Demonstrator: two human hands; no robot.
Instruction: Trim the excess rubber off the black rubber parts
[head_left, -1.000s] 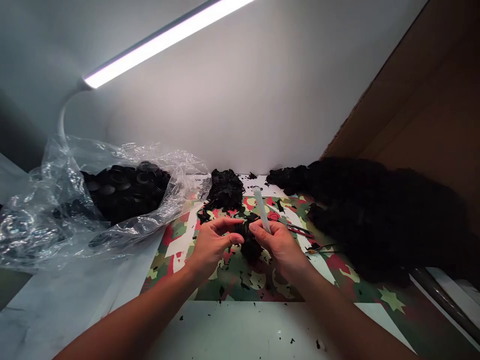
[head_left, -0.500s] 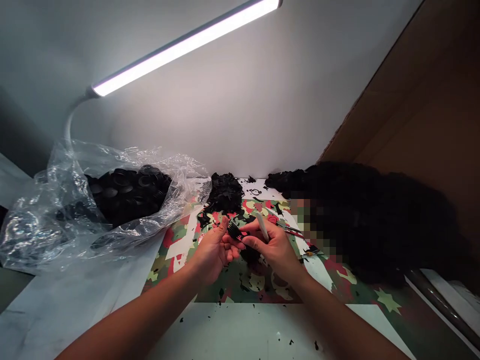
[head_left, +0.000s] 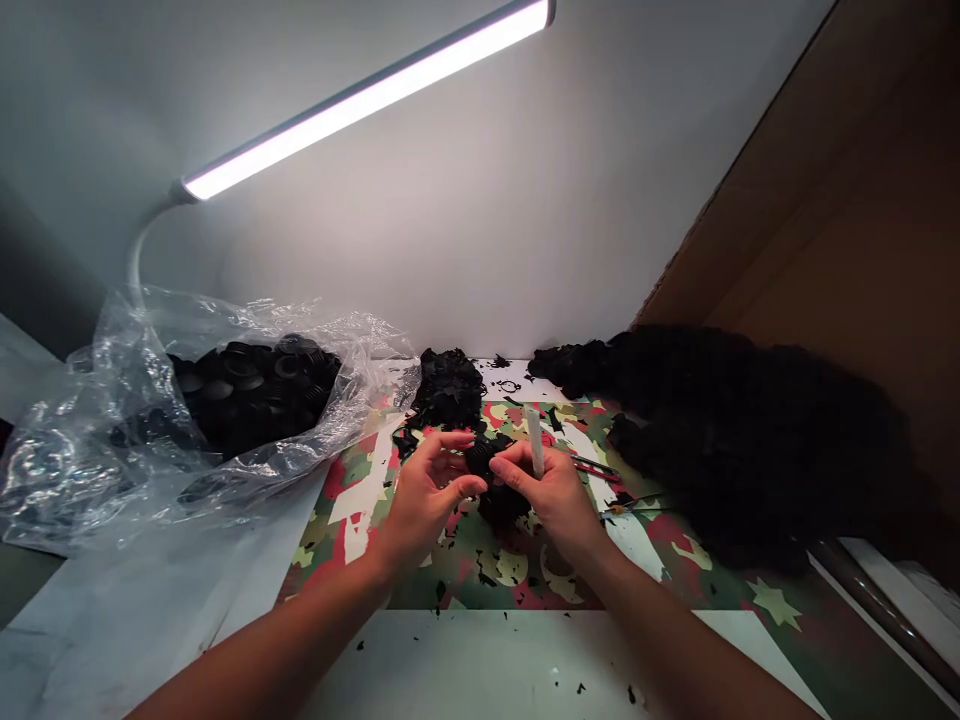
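Note:
My left hand [head_left: 429, 492] is open, its curved fingers and thumb apart around the left side of a small black ribbed piece [head_left: 480, 457]. Whether its fingertips touch the piece, I cannot tell. My right hand [head_left: 553, 492] is closed, with a pale stick-like tool handle [head_left: 535, 440] standing up between thumb and fingers. Its fingertips meet the right side of the ribbed piece; the tool's working end is hidden. Below the hands lies a dark heap of black scraps [head_left: 504, 505] on a camouflage-patterned sheet [head_left: 469, 590].
A clear plastic bag [head_left: 82, 450] of black round parts [head_left: 247, 385] sits at left. Black pieces [head_left: 450, 385] are piled behind my hands. A large black heap [head_left: 750, 440] lies at right by a cardboard panel [head_left: 847, 220]. A red-and-black tool [head_left: 596, 468] lies near my right hand. A lamp [head_left: 367, 105] hangs above.
My left hand's fingers have spread from around the black ribbed piece, and its palm has turned. The piece has shifted slightly up and right. The pale handle stands more upright.

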